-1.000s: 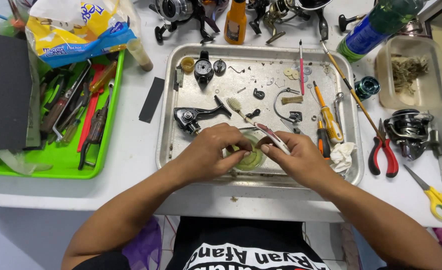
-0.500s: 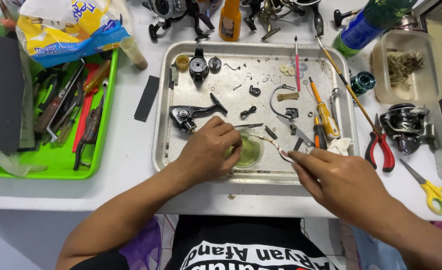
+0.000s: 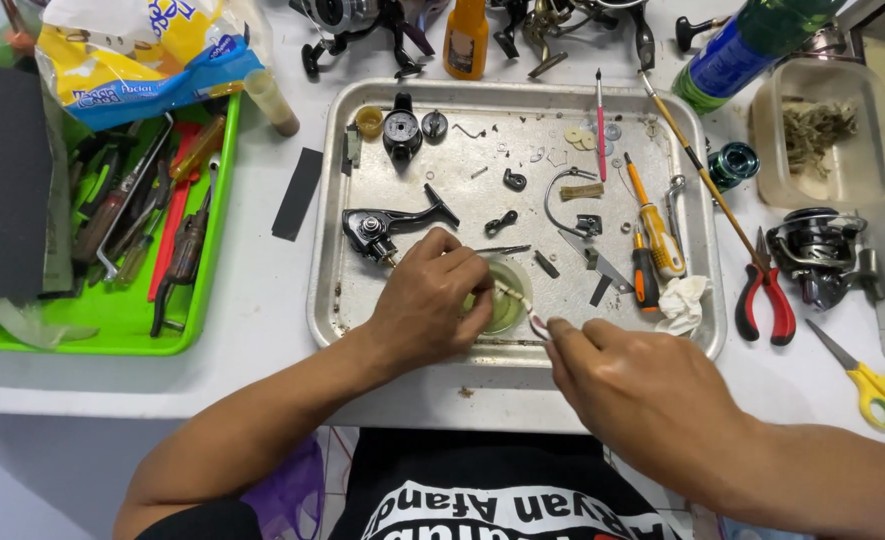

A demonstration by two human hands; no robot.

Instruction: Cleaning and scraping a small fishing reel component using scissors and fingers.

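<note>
Hands (image 3: 432,300) work over metal tray (image 3: 362,310) on cluttered white table (image 3: 252,290).

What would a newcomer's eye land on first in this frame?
Two hands meet over a small dish of greenish liquid at the front of a metal tray: the left hand steadies it, the right hand holds a small brush. A bright green tray of tools sits at left, red pliers at right.

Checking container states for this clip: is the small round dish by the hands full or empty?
Not empty: the small round dish on the metal tray holds yellowish-green liquid; how deep cannot be told, as the left hand covers part.
</note>
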